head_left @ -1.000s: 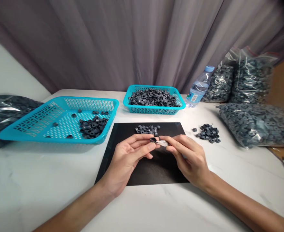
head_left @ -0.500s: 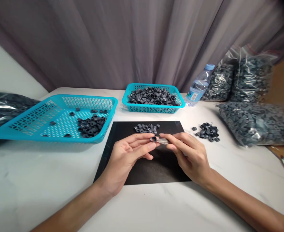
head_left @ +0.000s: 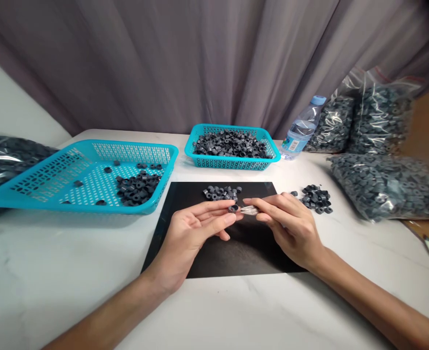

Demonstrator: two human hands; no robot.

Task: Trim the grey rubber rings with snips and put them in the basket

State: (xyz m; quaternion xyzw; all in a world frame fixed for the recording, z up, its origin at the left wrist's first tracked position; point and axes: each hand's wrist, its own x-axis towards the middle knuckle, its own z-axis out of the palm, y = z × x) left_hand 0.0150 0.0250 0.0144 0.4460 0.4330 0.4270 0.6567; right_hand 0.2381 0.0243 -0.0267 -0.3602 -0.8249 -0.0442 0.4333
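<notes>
- Left hand (head_left: 196, 228), mid-frame, pinches a small grey ring (head_left: 232, 208).
- Right hand (head_left: 291, 226) grips a thin shiny tool (head_left: 250, 210) beside it.
- The ring looks light and stiff; its outer rim suits holding.

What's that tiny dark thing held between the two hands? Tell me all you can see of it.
It is a small dark grey ring with a round hole through its middle. It looks matte, perhaps rubber or plastic. The left hand pinches it between thumb and fingertips, with the hole facing roughly upward. A small pale, shiny tool in the right hand seems to touch its right side. The ring hangs above the black mat, just short of a pile of similar rings.
</notes>
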